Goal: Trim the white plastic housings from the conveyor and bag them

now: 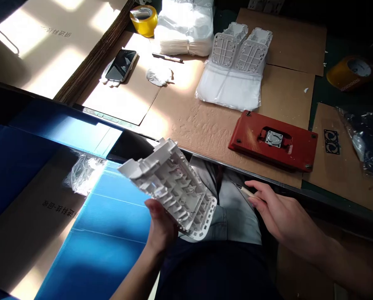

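My left hand (161,227) is closed around the lower edge of a white moulded plastic housing (186,187). The housing is tilted above my lap, its ribbed inner side facing up and its rounded, slotted end towards my body. To the right, my right hand (275,208) pinches a slim tool (247,192) with a cream handle and a narrow dark tip. That tip points left towards the housing, apart from it; its exact kind cannot be made out. Two similar white plastic parts (241,48) stand on a stack of clear plastic bags (230,85) on the table.
A red fixture block (274,143) with a metal insert lies near the table edge. Tape rolls (144,21), a phone (121,65), a pen (167,58) and bundled white bags (184,29) lie farther back. Blue boxes (111,233) stand left of my lap; stacked cardboard (58,46) is at upper left.
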The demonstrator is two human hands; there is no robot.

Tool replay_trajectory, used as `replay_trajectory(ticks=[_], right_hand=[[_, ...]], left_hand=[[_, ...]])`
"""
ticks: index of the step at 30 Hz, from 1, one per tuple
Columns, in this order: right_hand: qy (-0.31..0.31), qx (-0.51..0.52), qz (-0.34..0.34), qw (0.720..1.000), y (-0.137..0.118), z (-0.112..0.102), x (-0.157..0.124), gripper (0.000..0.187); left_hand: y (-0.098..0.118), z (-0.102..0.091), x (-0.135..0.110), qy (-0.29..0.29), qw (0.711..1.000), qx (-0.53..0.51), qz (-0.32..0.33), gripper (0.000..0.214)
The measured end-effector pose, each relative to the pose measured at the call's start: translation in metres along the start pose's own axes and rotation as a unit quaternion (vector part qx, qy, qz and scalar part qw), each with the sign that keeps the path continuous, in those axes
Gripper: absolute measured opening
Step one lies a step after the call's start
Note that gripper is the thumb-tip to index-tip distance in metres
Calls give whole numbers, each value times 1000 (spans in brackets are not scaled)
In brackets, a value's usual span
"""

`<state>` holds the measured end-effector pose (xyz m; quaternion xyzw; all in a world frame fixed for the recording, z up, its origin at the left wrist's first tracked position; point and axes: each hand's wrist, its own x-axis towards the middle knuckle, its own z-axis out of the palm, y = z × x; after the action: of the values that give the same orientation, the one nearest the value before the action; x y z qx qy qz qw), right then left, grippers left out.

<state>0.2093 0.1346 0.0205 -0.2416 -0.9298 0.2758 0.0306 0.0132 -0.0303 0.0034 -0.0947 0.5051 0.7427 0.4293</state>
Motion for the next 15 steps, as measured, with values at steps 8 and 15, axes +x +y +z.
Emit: replay_trajectory(ticks=[8, 15], right_hand=[[14, 167, 107, 980, -4, -1, -1, 18], [60, 143, -98, 983, -5, -16, 15, 31]], left_hand=[[9, 22, 2, -48, 988, -71, -127, 87], [2, 17, 4, -132, 962, -100, -219, 92]])
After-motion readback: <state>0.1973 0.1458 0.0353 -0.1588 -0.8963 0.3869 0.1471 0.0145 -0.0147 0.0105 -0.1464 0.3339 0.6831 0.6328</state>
